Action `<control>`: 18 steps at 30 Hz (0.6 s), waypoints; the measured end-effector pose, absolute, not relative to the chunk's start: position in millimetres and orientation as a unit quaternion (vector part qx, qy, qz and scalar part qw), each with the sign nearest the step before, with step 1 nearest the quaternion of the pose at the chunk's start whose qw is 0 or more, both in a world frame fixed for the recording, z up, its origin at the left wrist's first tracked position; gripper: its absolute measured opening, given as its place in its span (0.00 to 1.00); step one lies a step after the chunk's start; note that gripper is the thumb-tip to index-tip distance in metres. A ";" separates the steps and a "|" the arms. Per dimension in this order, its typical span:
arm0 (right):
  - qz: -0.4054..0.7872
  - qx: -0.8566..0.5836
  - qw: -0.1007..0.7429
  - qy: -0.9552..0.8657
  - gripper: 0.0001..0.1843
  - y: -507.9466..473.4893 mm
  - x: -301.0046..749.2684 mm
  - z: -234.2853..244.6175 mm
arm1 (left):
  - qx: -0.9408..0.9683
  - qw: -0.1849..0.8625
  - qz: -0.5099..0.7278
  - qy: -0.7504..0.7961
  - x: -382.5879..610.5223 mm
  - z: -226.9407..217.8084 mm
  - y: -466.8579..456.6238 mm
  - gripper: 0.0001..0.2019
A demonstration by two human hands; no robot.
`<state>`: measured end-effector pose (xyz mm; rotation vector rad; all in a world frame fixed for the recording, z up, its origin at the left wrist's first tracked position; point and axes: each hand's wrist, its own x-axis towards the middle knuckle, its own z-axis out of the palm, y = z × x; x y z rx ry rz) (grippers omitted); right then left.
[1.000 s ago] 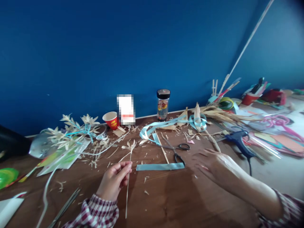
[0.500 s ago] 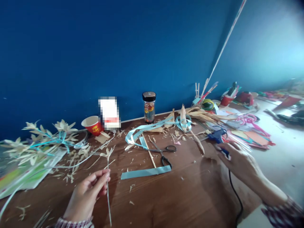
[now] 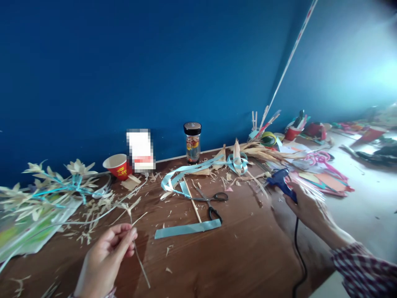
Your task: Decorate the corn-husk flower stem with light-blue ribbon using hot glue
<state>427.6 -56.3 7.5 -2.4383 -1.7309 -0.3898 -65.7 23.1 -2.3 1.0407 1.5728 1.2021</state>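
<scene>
The glue gun at the right of the table has just been reached by the right hand, which a second ago was held flat and well apart from it over bare wood. Its handle is now taken between the thumb and the other fingers; whether the gun has been lifted cannot be told. With this, tool and workpiece appear to be in hand at once, one on each side. By the left hand, low on the left, a pale flower is held above the table, its thin stem pinched between thumb and fingertips just below the petals. The stem was nearly upright a second ago and is now tilted, its lower end pointed down and to the right. The left hand is turned thumb side inward, with the other fingers curled. The right forearm, in a checked sleeve, is stretched in from the lower right corner, and the black cord is seen hanging below. Between the hands, scissors and a blue strip are left untouched.
</scene>
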 end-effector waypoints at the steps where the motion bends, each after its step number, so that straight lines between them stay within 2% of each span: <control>1: -0.139 -0.806 0.072 -0.571 0.20 -57.0 427.3 9.4 | 0.427 0.426 0.483 0.635 -66.3 -2.3 23.3 0.23; 4: -0.170 -0.817 0.136 -0.535 0.22 -57.4 426.3 17.4 | 0.451 0.403 0.478 0.637 -68.5 -0.9 23.0 0.23; 9: -0.170 -0.841 0.348 -0.378 0.26 -54.5 410.4 43.7 | 0.507 0.370 0.451 0.634 -71.8 3.9 19.6 0.20; 12: -0.118 -0.788 0.492 -0.351 0.24 -49.3 391.6 60.4 | 0.527 0.357 0.453 0.624 -72.4 2.9 18.6 0.17; 14: -0.056 -0.746 0.555 -0.363 0.22 -46.0 379.7 68.4 | 0.535 0.360 0.446 0.620 -72.7 0.3 18.6 0.16; 16: -0.049 -0.757 0.530 -0.380 0.21 -44.1 371.4 72.9 | 0.537 0.364 0.442 0.619 -73.0 -2.9 18.2 0.16; 18: -0.093 -0.794 0.449 -0.399 0.24 -43.1 368.7 73.7 | 0.534 0.366 0.442 0.621 -73.2 -5.8 17.3 0.16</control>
